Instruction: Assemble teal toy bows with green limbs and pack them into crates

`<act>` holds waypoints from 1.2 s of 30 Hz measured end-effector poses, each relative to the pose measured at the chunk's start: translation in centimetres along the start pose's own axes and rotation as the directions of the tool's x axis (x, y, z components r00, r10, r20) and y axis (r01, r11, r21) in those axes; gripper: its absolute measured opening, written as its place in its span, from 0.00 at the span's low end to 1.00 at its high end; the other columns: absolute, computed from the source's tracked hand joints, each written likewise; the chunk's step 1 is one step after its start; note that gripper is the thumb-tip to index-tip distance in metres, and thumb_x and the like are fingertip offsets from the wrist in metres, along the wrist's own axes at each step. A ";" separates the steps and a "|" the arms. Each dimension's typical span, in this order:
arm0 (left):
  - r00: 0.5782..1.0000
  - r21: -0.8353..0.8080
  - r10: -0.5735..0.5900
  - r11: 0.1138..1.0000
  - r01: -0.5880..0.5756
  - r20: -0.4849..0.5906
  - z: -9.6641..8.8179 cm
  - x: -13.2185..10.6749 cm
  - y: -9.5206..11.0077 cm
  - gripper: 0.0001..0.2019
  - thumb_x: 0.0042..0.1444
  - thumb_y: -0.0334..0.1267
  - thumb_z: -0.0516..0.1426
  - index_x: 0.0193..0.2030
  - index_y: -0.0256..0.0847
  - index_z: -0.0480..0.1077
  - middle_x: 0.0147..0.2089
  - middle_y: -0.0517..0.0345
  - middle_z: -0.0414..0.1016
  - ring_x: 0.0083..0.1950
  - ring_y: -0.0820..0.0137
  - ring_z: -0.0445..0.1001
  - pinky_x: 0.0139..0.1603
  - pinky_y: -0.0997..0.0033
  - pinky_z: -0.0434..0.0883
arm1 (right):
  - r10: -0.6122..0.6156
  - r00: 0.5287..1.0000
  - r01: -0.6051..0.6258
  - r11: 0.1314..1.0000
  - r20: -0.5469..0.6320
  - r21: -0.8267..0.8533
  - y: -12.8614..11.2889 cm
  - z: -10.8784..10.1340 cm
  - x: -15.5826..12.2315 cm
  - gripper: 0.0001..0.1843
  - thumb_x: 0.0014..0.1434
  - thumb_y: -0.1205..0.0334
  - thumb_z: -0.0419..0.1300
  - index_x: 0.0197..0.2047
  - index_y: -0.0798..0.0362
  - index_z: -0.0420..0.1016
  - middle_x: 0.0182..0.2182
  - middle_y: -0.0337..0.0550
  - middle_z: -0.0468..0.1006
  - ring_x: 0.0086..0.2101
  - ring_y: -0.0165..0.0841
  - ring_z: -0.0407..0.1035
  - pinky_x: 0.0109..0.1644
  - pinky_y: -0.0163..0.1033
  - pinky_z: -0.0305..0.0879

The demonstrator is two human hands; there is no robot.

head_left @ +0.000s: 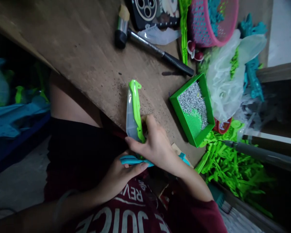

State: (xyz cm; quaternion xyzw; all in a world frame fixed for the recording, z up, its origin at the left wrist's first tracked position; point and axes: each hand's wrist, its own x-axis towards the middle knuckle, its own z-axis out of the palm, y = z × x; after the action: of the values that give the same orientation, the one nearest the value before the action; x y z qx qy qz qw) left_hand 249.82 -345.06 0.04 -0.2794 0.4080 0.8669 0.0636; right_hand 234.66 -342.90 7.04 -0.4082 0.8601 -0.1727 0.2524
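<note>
My right hand [157,145] is closed around the lower end of a long, bright green plastic part [136,106] with a clear, blade-like plastic piece [130,113] along its side. The part points away from me over the table edge. Just below, my left hand [121,173] grips a blue plastic part [133,160], its thumb pressed on top. Both hands are close together in front of my shirt, and the blue part passes partly behind my right hand. Right of them stands a green tray [180,118] with many small metal screws [192,98].
A hammer [155,48] lies across the wooden table [87,48], near a phone [157,13]. A pink basket [223,40] holds blue parts. Plastic bags [223,87] and a heap of green parts [232,165] lie right, below a grey rod-like tool [254,150]. More blue parts [21,118] are at left.
</note>
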 end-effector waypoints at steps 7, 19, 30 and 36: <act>0.999 -0.070 0.033 0.997 -0.035 -0.020 1.2 0.7 0.8 0.19 0.55 0.53 0.64 0.44 0.41 0.71 0.43 0.54 0.80 0.45 0.63 0.80 0.44 0.65 0.77 | 0.020 0.999 -0.007 0.956 -0.042 0.292 0.9 -0.5 0.2 0.22 0.52 0.54 0.67 0.43 0.49 0.59 0.33 0.34 0.65 0.32 0.29 0.60 0.33 0.36 0.58; 0.995 -0.037 0.093 0.995 -0.094 -0.037 1.2 0.6 0.7 0.16 0.54 0.48 0.66 0.40 0.39 0.73 0.38 0.55 0.80 0.41 0.65 0.80 0.41 0.69 0.76 | 0.221 0.972 -0.110 0.727 -0.080 0.678 1.7 -1.3 0.7 0.21 0.52 0.52 0.70 0.41 0.50 0.64 0.30 0.33 0.66 0.31 0.29 0.63 0.32 0.35 0.65; 0.998 -0.019 0.043 0.999 -0.044 -0.053 0.4 0.3 0.3 0.18 0.52 0.51 0.67 0.39 0.39 0.72 0.39 0.53 0.79 0.43 0.61 0.79 0.44 0.64 0.76 | 0.288 0.947 -0.141 0.776 -0.146 0.614 1.4 -0.5 0.5 0.21 0.56 0.49 0.67 0.42 0.48 0.62 0.35 0.39 0.70 0.35 0.33 0.67 0.36 0.39 0.69; 0.998 -0.039 0.045 0.998 -0.047 -0.040 0.5 0.3 0.7 0.17 0.54 0.50 0.66 0.41 0.40 0.72 0.40 0.55 0.80 0.43 0.63 0.80 0.43 0.68 0.76 | 0.258 0.954 -0.090 0.729 -0.151 0.679 1.3 -0.4 0.6 0.19 0.54 0.54 0.69 0.41 0.48 0.63 0.33 0.35 0.68 0.33 0.30 0.66 0.36 0.37 0.69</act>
State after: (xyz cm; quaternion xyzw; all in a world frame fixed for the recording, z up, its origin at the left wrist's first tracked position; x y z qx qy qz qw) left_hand 249.11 -345.18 0.63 -0.2882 0.3982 0.8703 0.0300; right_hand 233.27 -342.58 6.54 -0.1850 0.8000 -0.4901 0.2927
